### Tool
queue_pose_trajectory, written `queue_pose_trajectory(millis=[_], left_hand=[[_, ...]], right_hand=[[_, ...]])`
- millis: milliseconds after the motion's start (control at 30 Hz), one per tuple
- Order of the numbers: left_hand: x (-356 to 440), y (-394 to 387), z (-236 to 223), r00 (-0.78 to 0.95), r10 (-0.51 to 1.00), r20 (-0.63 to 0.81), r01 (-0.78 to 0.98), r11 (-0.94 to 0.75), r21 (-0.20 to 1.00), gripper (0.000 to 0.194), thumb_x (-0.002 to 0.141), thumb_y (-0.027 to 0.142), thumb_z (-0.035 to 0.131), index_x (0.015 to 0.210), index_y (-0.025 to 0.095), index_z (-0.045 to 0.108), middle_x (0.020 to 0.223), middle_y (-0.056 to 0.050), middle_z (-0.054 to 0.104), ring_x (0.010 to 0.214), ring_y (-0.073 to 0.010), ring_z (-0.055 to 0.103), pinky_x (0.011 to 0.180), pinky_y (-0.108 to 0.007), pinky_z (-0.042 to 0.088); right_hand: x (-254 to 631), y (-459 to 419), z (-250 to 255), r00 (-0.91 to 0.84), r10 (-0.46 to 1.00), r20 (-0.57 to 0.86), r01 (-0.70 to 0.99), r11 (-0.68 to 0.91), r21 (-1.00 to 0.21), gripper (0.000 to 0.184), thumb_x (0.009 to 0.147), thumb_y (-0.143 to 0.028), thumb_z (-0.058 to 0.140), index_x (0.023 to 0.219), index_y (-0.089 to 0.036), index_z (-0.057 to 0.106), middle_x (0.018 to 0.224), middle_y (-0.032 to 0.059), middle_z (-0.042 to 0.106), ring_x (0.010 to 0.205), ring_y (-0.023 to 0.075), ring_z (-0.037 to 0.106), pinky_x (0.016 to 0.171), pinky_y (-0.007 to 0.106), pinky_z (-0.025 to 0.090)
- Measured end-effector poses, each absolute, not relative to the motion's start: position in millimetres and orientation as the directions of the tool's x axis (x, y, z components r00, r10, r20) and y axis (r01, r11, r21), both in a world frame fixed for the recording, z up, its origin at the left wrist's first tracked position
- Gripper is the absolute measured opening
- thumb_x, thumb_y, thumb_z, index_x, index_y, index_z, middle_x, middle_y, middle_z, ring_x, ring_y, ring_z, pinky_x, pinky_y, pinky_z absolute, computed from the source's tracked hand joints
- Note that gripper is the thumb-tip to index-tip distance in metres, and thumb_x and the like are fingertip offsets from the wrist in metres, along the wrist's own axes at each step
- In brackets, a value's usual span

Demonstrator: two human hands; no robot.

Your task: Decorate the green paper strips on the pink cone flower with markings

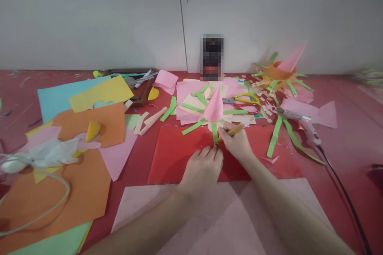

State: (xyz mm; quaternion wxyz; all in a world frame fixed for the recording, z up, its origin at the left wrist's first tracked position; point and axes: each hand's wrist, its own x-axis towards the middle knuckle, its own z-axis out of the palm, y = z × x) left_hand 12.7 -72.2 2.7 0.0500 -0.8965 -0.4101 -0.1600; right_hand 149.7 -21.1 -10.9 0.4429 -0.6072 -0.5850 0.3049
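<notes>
In the head view my right hand (236, 142) is closed round a thick yellow pencil-like stick (236, 129), its lower end at a green paper strip (214, 130). My left hand (204, 168) lies palm down, fingers bent and together, with the fingertips at the near end of that strip; its thumb is hidden. The strip runs from the base of a pink paper cone (214, 105), which stands upright with other green strips spreading around it. Both hands are over a red sheet (173, 155).
Yellow- and red-handled scissors (247, 101) lie behind the cone. At right rest a corded glue gun (302, 121) and a second cone piece (284, 67). Coloured sheets (86, 175) and a white cable (67, 191) cover the left. A blurred-out upright object (212, 57) leans on the wall.
</notes>
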Motion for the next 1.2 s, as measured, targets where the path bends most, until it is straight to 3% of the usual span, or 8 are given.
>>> queue_pose_trajectory(millis=[233, 700, 1200], left_hand=[[12.8, -71.6, 3.8, 0.635, 0.725, 0.269, 0.740, -0.670, 0.061, 0.021, 0.081, 0.009, 0.043, 0.097, 0.010, 0.056, 0.090, -0.010, 0.066, 0.084, -0.0215, 0.061, 0.065, -0.033, 0.050], [12.6, -70.7, 3.7, 0.636, 0.705, 0.312, 0.735, -0.677, 0.032, 0.018, 0.079, 0.007, 0.045, 0.093, 0.009, 0.057, 0.086, -0.009, 0.066, 0.080, -0.0198, 0.061, 0.064, -0.031, 0.052], [13.0, -70.9, 4.2, 0.643, 0.711, 0.285, 0.734, -0.679, 0.037, 0.021, 0.078, 0.006, 0.046, 0.096, 0.007, 0.057, 0.086, -0.009, 0.065, 0.081, -0.0205, 0.061, 0.064, -0.032, 0.052]], right_hand=[[149.1, -21.3, -9.1, 0.161, 0.970, 0.181, 0.495, 0.079, -0.865, 0.032, 0.078, -0.032, 0.045, 0.054, -0.021, 0.029, 0.045, -0.0073, 0.032, 0.043, 0.0082, 0.031, 0.046, 0.022, 0.027], [150.2, -19.0, -12.4, 0.122, 0.982, 0.142, 0.406, 0.081, -0.910, 0.031, 0.075, -0.030, 0.049, 0.052, -0.021, 0.029, 0.043, -0.0078, 0.028, 0.043, 0.0082, 0.031, 0.043, 0.021, 0.026], [150.0, -19.3, -8.9, 0.157, 0.960, 0.230, 0.503, 0.123, -0.855, 0.032, 0.077, -0.029, 0.045, 0.054, -0.021, 0.025, 0.048, -0.0074, 0.027, 0.046, 0.0075, 0.028, 0.045, 0.020, 0.025]])
